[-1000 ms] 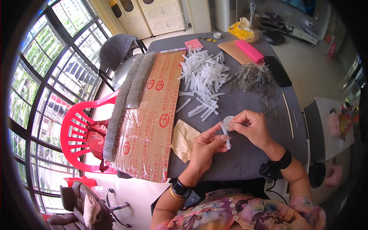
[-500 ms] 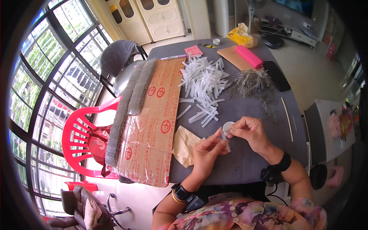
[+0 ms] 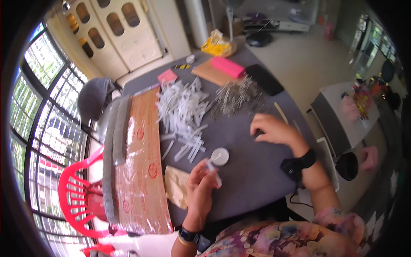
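My left hand (image 3: 200,185), over the near part of the table, pinches a short translucent plastic strip (image 3: 215,174) between thumb and fingers. Just past its fingertips is a round white disc (image 3: 220,157); whether it touches the strip or lies on the table is unclear. My right hand (image 3: 274,130) hovers farther right, slightly blurred, its fingers bent with a gap to the thumb and nothing visible between them. Beyond it spreads a pile of thin wire-like grey pieces (image 3: 235,96). Left of that pile lies a heap of white plastic strips (image 3: 182,105), several scattered toward me.
At left, long grey ribbed rolls (image 3: 112,158) lie on a plastic-wrapped cardboard piece (image 3: 147,169). Beside my left hand is tan paper (image 3: 175,186). A pink case (image 3: 228,67), a black flat object (image 3: 266,80) and a yellow bag (image 3: 218,44) sit at the far side.
My right hand has let go of the disc and moved right, toward the wire-like pieces. My left hand still holds the strip. The view has turned right.
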The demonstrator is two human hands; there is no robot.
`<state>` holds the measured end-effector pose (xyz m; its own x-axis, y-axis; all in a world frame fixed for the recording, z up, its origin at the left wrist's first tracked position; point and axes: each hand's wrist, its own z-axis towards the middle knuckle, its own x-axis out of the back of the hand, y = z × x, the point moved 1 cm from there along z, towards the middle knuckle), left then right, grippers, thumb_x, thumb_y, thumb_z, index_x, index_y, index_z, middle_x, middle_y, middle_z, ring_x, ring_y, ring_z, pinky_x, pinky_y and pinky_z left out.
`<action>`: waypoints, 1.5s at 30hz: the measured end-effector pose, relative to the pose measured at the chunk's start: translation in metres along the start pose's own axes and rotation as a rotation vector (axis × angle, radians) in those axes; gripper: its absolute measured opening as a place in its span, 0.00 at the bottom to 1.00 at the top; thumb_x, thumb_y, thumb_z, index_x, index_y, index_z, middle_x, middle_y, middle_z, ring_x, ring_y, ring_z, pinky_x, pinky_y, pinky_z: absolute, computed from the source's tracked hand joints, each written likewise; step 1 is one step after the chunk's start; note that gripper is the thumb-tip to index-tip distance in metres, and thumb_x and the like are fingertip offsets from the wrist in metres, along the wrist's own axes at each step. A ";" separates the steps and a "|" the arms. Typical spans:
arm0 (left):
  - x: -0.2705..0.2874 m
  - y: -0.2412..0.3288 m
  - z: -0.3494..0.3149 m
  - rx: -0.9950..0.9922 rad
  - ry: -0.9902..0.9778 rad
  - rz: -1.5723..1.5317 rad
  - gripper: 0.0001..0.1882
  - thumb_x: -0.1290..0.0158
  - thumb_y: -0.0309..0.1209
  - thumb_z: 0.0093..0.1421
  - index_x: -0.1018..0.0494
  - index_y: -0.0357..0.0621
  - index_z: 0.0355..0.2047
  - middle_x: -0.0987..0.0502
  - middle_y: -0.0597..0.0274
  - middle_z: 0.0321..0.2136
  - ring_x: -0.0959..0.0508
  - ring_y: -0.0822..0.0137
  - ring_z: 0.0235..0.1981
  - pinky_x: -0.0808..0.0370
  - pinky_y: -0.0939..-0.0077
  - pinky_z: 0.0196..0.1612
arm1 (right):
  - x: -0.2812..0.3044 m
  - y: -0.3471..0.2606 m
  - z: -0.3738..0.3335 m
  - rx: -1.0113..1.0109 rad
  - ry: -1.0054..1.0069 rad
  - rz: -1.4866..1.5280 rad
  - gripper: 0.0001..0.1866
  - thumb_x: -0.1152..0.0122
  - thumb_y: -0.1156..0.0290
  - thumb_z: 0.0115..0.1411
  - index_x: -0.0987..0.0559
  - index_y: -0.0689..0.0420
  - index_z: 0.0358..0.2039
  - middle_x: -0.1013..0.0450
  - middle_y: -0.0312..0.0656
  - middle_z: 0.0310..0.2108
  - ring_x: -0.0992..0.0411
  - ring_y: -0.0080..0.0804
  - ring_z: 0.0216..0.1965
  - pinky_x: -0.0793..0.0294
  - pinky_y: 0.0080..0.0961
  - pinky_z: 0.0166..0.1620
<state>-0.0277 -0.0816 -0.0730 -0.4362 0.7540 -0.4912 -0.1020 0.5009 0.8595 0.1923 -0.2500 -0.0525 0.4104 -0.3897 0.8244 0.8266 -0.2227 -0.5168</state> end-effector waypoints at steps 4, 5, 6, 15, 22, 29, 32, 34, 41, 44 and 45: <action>0.007 -0.004 -0.004 0.014 0.053 -0.012 0.18 0.52 0.21 0.53 0.35 0.42 0.46 0.27 0.58 0.29 0.30 0.73 0.21 0.31 0.80 0.24 | -0.013 -0.001 0.009 0.018 -0.044 -0.025 0.04 0.45 0.73 0.47 0.29 0.59 0.22 0.32 0.43 0.26 0.31 0.39 0.31 0.33 0.30 0.34; 0.006 -0.005 -0.004 0.020 0.063 0.001 0.18 0.52 0.20 0.53 0.35 0.42 0.46 0.27 0.58 0.28 0.30 0.73 0.21 0.31 0.80 0.24 | -0.009 -0.004 0.006 -0.014 -0.028 -0.015 0.04 0.45 0.73 0.47 0.29 0.59 0.22 0.32 0.43 0.26 0.31 0.39 0.31 0.33 0.30 0.34; 0.005 -0.006 -0.006 0.007 0.029 -0.006 0.18 0.52 0.20 0.53 0.35 0.42 0.46 0.27 0.58 0.28 0.30 0.73 0.21 0.31 0.80 0.24 | -0.006 -0.008 0.005 -0.032 -0.017 0.001 0.05 0.45 0.73 0.48 0.30 0.60 0.22 0.32 0.43 0.26 0.31 0.40 0.31 0.33 0.31 0.34; 0.006 -0.017 0.002 -0.029 0.107 -0.118 0.16 0.53 0.18 0.51 0.37 0.42 0.42 0.26 0.58 0.24 0.24 0.69 0.22 0.24 0.79 0.23 | -0.015 -0.017 0.015 -0.102 0.182 0.322 0.06 0.42 0.71 0.50 0.28 0.60 0.26 0.28 0.39 0.21 0.29 0.25 0.20 0.31 0.21 0.25; 0.004 -0.009 0.008 0.001 0.094 -0.120 0.18 0.52 0.20 0.54 0.37 0.45 0.45 0.26 0.62 0.26 0.26 0.74 0.26 0.26 0.81 0.30 | -0.043 -0.030 0.017 -0.121 0.042 0.545 0.08 0.44 0.68 0.53 0.25 0.61 0.26 0.27 0.39 0.17 0.28 0.23 0.17 0.31 0.19 0.22; 0.016 -0.008 0.008 -0.037 0.029 -0.132 0.19 0.52 0.21 0.55 0.37 0.46 0.48 0.25 0.61 0.27 0.25 0.73 0.27 0.27 0.80 0.31 | -0.048 -0.030 0.014 0.115 0.179 0.323 0.07 0.41 0.70 0.47 0.26 0.60 0.22 0.28 0.47 0.21 0.29 0.43 0.26 0.31 0.33 0.31; 0.018 -0.006 0.009 -0.056 0.053 -0.151 0.19 0.52 0.21 0.55 0.37 0.46 0.48 0.25 0.61 0.28 0.26 0.74 0.26 0.28 0.82 0.30 | -0.046 -0.031 0.008 0.108 0.243 0.164 0.07 0.43 0.69 0.49 0.27 0.59 0.23 0.29 0.44 0.22 0.29 0.41 0.27 0.31 0.32 0.31; 0.015 -0.004 0.003 -0.069 0.077 -0.134 0.19 0.52 0.21 0.55 0.37 0.46 0.49 0.26 0.61 0.28 0.27 0.75 0.27 0.29 0.82 0.31 | -0.047 -0.031 0.009 0.097 0.222 0.167 0.07 0.43 0.69 0.49 0.27 0.59 0.23 0.29 0.45 0.23 0.29 0.41 0.27 0.31 0.33 0.32; 0.003 -0.012 0.015 -0.091 -0.022 0.010 0.24 0.53 0.22 0.56 0.43 0.40 0.53 0.29 0.63 0.29 0.29 0.75 0.29 0.33 0.86 0.31 | -0.035 -0.026 0.006 -0.062 0.362 0.345 0.07 0.40 0.69 0.47 0.24 0.59 0.23 0.28 0.45 0.19 0.27 0.37 0.22 0.31 0.28 0.27; -0.003 -0.010 0.011 -0.076 -0.015 -0.060 0.22 0.52 0.23 0.57 0.41 0.40 0.52 0.26 0.61 0.29 0.27 0.75 0.28 0.30 0.85 0.34 | -0.032 -0.043 0.010 -0.187 0.369 0.642 0.07 0.39 0.72 0.49 0.23 0.62 0.25 0.28 0.38 0.16 0.30 0.18 0.16 0.33 0.17 0.21; 0.000 -0.010 0.011 -0.067 0.000 -0.077 0.20 0.52 0.24 0.57 0.40 0.41 0.51 0.26 0.60 0.30 0.26 0.75 0.29 0.29 0.85 0.34 | -0.034 -0.051 0.014 -0.180 0.349 0.649 0.06 0.39 0.72 0.49 0.24 0.62 0.25 0.28 0.38 0.17 0.30 0.18 0.17 0.33 0.17 0.21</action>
<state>-0.0172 -0.0825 -0.0834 -0.4246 0.7147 -0.5558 -0.1948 0.5274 0.8270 0.1412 -0.2133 -0.0509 0.6224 -0.7460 0.2369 0.3731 0.0166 -0.9277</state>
